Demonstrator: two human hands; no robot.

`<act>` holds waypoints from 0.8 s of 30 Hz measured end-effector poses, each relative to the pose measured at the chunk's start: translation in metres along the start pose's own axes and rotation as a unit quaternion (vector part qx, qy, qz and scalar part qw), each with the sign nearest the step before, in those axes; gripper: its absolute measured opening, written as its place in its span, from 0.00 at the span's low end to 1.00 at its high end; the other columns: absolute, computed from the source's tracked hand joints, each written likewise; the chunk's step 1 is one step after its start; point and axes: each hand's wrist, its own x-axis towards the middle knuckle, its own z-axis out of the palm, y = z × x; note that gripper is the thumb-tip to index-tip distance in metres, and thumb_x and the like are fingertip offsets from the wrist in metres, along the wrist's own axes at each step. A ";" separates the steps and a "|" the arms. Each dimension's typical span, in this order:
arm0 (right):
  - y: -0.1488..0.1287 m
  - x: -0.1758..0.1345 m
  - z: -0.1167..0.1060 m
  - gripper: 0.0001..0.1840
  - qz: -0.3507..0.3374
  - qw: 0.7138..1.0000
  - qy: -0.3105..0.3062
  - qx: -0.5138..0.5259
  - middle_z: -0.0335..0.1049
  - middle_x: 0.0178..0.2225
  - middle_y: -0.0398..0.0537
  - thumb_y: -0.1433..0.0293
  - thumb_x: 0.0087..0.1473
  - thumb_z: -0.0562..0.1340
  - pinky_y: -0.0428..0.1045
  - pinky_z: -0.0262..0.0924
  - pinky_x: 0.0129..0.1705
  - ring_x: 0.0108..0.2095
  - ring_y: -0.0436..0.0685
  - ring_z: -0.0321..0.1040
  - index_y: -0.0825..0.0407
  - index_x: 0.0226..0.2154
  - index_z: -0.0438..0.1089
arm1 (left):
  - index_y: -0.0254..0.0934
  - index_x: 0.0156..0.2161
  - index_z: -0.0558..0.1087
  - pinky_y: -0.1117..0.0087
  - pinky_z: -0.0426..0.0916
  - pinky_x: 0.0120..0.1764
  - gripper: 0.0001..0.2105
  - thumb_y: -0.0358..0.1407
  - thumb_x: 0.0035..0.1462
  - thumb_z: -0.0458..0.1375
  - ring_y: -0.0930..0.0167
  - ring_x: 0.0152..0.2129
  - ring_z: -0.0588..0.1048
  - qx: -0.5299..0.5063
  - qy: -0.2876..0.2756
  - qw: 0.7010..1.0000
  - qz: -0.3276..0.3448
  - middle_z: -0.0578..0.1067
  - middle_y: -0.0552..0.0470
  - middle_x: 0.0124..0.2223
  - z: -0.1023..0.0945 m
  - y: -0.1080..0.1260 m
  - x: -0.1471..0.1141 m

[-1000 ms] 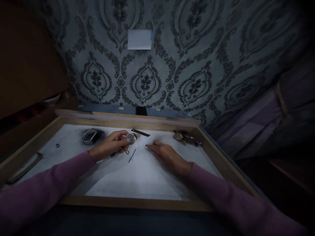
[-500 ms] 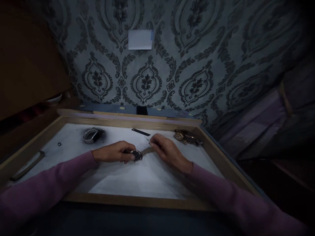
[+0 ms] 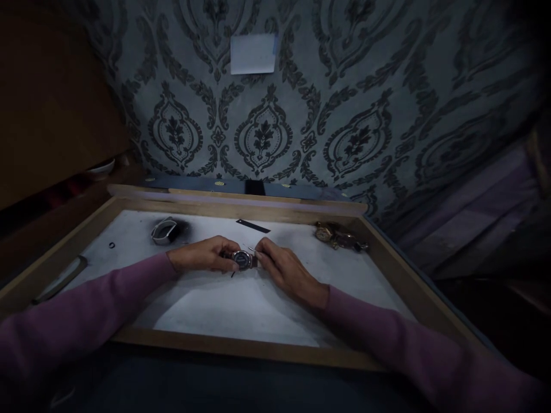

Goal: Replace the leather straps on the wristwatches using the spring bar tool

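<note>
Between the two hands is a round wristwatch with a dark face turned up and a metal case. My left hand is closed on its left side, the thumb at the edge of the case. My right hand is closed at the right, pinching a thin metal tool whose tip points left above the watch. Part of the strap lies beneath the right fingers, so whether they grip it too is hard to see. Behind the hands a dark flat strip rests on the white surface.
A shallow wooden-framed tray surrounds everything. Inside it are a white-banded watch at left, a small dark ring, a curved strap by the left wall, and gold-coloured watches at back right. A patterned wall stands behind.
The view has shifted slightly. The watch face has turned more toward me, and my right hand has come closer to it, bringing the tool tip above the case.
</note>
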 end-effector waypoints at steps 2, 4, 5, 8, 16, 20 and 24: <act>0.001 0.000 0.001 0.07 -0.002 1.000 0.001 0.003 0.61 0.25 0.41 0.68 0.63 0.48 0.47 0.51 0.28 0.24 0.51 0.59 0.50 0.33 0.57 | 0.33 0.37 0.71 0.75 0.50 0.23 0.15 0.43 0.51 0.61 0.78 0.20 0.57 -0.007 -0.001 1.000 -0.007 0.64 0.58 0.26 0.000 -0.001 0.000; 0.002 0.000 0.002 0.08 -0.005 1.000 0.003 0.010 0.61 0.24 0.42 0.68 0.63 0.48 0.47 0.52 0.28 0.24 0.51 0.59 0.50 0.33 0.57 | 0.33 0.38 0.71 0.75 0.50 0.24 0.15 0.44 0.51 0.62 0.77 0.21 0.58 -0.012 0.000 1.000 -0.003 0.65 0.57 0.27 0.000 -0.002 0.000; 0.002 0.000 0.002 0.08 -0.006 1.000 0.004 0.014 0.61 0.24 0.41 0.68 0.63 0.48 0.47 0.52 0.28 0.24 0.51 0.59 0.50 0.33 0.57 | 0.33 0.37 0.71 0.75 0.50 0.24 0.15 0.44 0.51 0.62 0.77 0.21 0.58 -0.018 0.003 1.000 0.002 0.65 0.57 0.27 0.000 -0.003 0.000; 0.002 0.000 0.004 0.08 -0.005 1.000 0.010 0.027 0.60 0.23 0.40 0.67 0.63 0.48 0.47 0.51 0.27 0.23 0.51 0.58 0.49 0.32 0.57 | 0.33 0.37 0.71 0.75 0.50 0.25 0.16 0.44 0.49 0.63 0.76 0.22 0.59 -0.042 0.017 0.999 0.011 0.66 0.56 0.28 0.002 -0.005 0.000; 0.001 -0.001 0.004 0.09 -0.002 0.999 0.007 0.052 0.59 0.21 0.38 0.67 0.63 0.49 0.46 0.52 0.26 0.21 0.51 0.58 0.49 0.31 0.56 | 0.32 0.36 0.69 0.75 0.49 0.24 0.17 0.45 0.50 0.62 0.77 0.21 0.58 -0.062 0.027 0.998 0.007 0.64 0.57 0.27 0.004 -0.007 0.000; -0.001 -0.001 0.002 0.09 0.005 0.998 0.000 0.055 0.60 0.21 0.39 0.67 0.63 0.49 0.46 0.53 0.26 0.21 0.51 0.58 0.49 0.31 0.56 | 0.33 0.35 0.69 0.75 0.49 0.22 0.16 0.45 0.49 0.63 0.78 0.19 0.57 -0.045 0.021 0.999 0.001 0.64 0.58 0.25 0.001 -0.009 0.002; -0.001 0.000 0.001 0.10 0.006 0.998 -0.001 0.064 0.62 0.21 0.40 0.67 0.64 0.49 0.46 0.54 0.27 0.23 0.51 0.60 0.49 0.30 0.56 | 0.33 0.34 0.70 0.75 0.49 0.22 0.16 0.43 0.46 0.65 0.79 0.18 0.57 -0.040 0.020 0.999 0.002 0.65 0.59 0.24 0.000 -0.012 0.004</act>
